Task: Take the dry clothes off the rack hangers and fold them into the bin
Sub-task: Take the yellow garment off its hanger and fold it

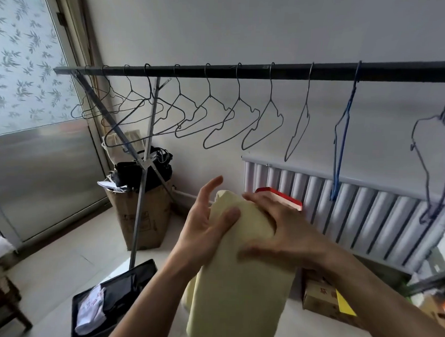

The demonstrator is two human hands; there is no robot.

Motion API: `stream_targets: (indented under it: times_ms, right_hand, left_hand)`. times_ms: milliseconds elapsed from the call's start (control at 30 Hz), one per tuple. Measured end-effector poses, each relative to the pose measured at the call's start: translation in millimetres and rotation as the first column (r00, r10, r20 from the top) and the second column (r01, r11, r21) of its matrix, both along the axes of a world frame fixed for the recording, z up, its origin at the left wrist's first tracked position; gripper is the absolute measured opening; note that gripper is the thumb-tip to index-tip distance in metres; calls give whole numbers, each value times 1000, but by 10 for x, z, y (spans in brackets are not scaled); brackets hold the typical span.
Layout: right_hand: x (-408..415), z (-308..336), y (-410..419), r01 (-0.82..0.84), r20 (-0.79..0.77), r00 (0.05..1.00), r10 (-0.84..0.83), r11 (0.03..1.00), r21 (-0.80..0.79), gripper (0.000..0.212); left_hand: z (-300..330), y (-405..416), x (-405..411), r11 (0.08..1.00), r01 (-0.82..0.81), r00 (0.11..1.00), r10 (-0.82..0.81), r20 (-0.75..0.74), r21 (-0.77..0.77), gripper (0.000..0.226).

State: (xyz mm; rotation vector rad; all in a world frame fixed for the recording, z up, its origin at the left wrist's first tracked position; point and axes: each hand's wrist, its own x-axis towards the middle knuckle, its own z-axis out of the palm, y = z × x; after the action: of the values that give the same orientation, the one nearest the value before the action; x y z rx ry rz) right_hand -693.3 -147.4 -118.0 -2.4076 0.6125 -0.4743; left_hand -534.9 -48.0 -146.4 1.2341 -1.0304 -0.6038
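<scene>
Head view: a pale yellow garment [240, 266] is being held mid-air, part-folded, below bare wire hangers [218, 117]. It is being pinched by the left hand [206, 228], fingers mostly extended, and gripped by the right hand [277, 232]. The black bin [135, 274] is lying lower left. Risk: folds being lost through the loose pinch.

Pale yellow garment [239, 278], folded lengthwise, held upright below the rack rail [271, 70].
Wire hangers [218, 117] hang bare; the black bin [124, 286] holds folded clothes.
</scene>
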Motion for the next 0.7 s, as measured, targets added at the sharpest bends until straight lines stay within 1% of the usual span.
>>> stream_targets:
  times_ms: [33, 100, 133, 200, 233, 267, 300, 333, 367, 400, 433, 467, 500, 533, 567, 633, 667, 700]
  right_hand:
    - [-5, 8, 11, 9, 37, 999, -10, 999, 39, 77]
    - [-9, 33, 32, 11, 179, 983, -37, 989, 146, 47]
    - [-20, 51, 31, 14, 217, 975, -52, 985, 173, 40]
    - [-54, 93, 5, 9, 240, 969, -60, 979, 206, 36]
    - [-68, 138, -3, -10, 232, 972, -44, 974, 227, 35]
    - [-87, 174, -13, -29, 215, 976, -25, 969, 246, 33]
    - [-99, 198, -19, -44, 198, 980, -10, 963, 265, 31]
    - [-113, 225, -33, -50, 189, 982, -6, 957, 287, 32]
    - [-125, 243, -49, -55, 194, 981, -8, 947, 317, 33]
    - [-131, 247, -74, -56, 207, 978, -19, 934, 353, 36]
    - [-137, 239, -114, -52, 227, 973, -41, 920, 388, 39]
    - [-143, 224, -141, -47, 251, 966, -69, 902, 429, 45]
    - [-151, 191, -172, -45, 279, 954, -106, 873, 485, 52]
    - [-165, 155, -191, -72, 320, 938, -136, 825, 561, 61]
    - [-186, 97, -209, -123, 366, 916, -166, 752, 647, 73]
    - [-238, -34, -193, -250, 431, 879, -204, 572, 781, 95]
    - [-248, -87, -154, -276, 434, 875, -214, 516, 811, 96]
    - [-238, -130, -109, -264, 416, 881, -225, 495, 828, 90]
  left_hand:
    - [24, -4, -7, 1000, 13, 1000, -13, 12, -15, 65]
    - [72, -1, -16, 999, 19, 1000, -18, 19, -41, 70]
    - [81, -6, 1, 999, 2, 1000, -1, 16, -48, 77]
    - [67, -20, 83, 999, -50, 997, 51, 57, -11, 96]
    - [66, -15, 126, 998, -54, 994, 50, 101, 40, 105]
    - [74, -6, 158, 994, -19, 991, 5, 137, 103, 111]
    - [74, 13, 187, 986, 55, 986, -78, 146, 157, 108]
    - [66, 19, 206, 972, 147, 976, -173, 134, 185, 97]
    - [63, 31, 203, 955, 225, 963, -248, 107, 191, 79]
    - [66, 39, 182, 947, 264, 956, -282, 77, 185, 61]
    - [71, 40, 159, 948, 271, 958, -282, 50, 168, 49]
    - [68, 37, 139, 955, 258, 964, -265, 28, 145, 41]
    - [63, 29, 122, 963, 239, 971, -241, 4, 127, 35]
    - [62, 14, 116, 971, 209, 978, -207, -23, 118, 29]
    - [61, -7, 118, 979, 170, 985, -166, -47, 116, 25]
    - [39, -55, 136, 990, 91, 993, -82, -82, 107, 25]
    - [33, -79, 137, 993, 62, 994, -53, -101, 97, 27]
    - [36, -100, 129, 995, 46, 993, -35, -117, 92, 29]
